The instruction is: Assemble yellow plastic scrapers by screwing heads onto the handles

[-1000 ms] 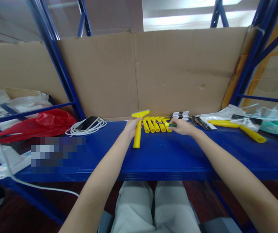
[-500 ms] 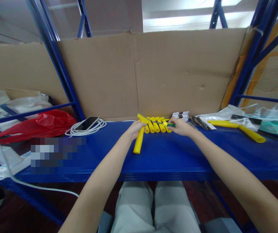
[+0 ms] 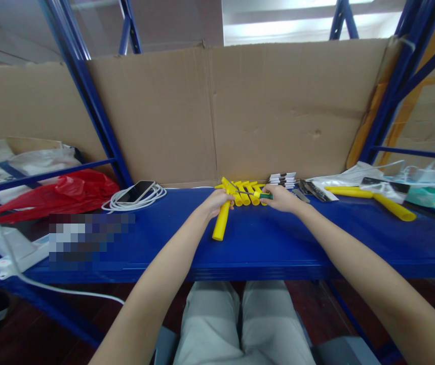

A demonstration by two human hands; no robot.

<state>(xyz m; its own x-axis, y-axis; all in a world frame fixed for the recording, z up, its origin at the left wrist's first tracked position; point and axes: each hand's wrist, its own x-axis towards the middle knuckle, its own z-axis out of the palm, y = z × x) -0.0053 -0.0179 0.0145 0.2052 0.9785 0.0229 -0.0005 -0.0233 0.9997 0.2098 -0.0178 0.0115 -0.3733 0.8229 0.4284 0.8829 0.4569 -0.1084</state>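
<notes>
My left hand (image 3: 214, 203) is closed around a yellow plastic handle (image 3: 221, 222) with an angled head, its round tube end slanting down toward me over the blue shelf. In my right hand (image 3: 280, 198) I grip a screwdriver (image 3: 264, 195) with a green and yellow grip, its thin shaft pointing left. The tip meets the head of the yellow handle; whether it sits in a screw is too small to tell. Just behind, a row of several similar yellow handles (image 3: 254, 199) lies side by side, partly hidden by my hands.
Stacked white packets (image 3: 282, 179) and flat metal blades (image 3: 301, 195) lie beyond my right hand. Farther right rests a longer yellow handle (image 3: 394, 207). At left are a phone (image 3: 137, 192) on a coiled white cable (image 3: 160, 192), a red bag (image 3: 76, 191) and a power strip (image 3: 15, 261). Cardboard (image 3: 278, 111) stands behind.
The head of the held yellow handle has shifted slightly right and tilted, with my left hand turning along. The screwdriver stays against it, and my right hand has barely moved.
</notes>
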